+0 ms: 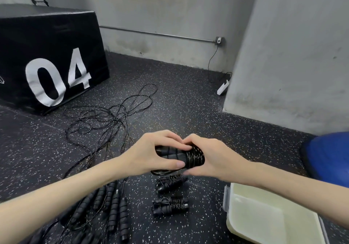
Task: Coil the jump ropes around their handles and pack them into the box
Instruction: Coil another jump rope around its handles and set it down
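Observation:
My left hand (151,153) grips a pair of black ribbed jump rope handles (173,154) held level above the floor. My right hand (211,158) curls round the right end of the handles, over the black rope coiled there (195,156). A short loop of rope hangs below the handles. Two coiled rope bundles (171,184) (170,206) lie on the floor just beneath my hands. Several loose handles (113,207) lie at the lower left, their ropes (105,119) tangled across the floor beyond. The pale open box (268,219) sits at the lower right, partly under my right forearm.
A black foam block marked 04 (47,54) stands at the back left. A grey wall pillar (292,54) rises at the right, with a white power strip (222,87) at its foot. A blue ball (328,156) rests at the right edge.

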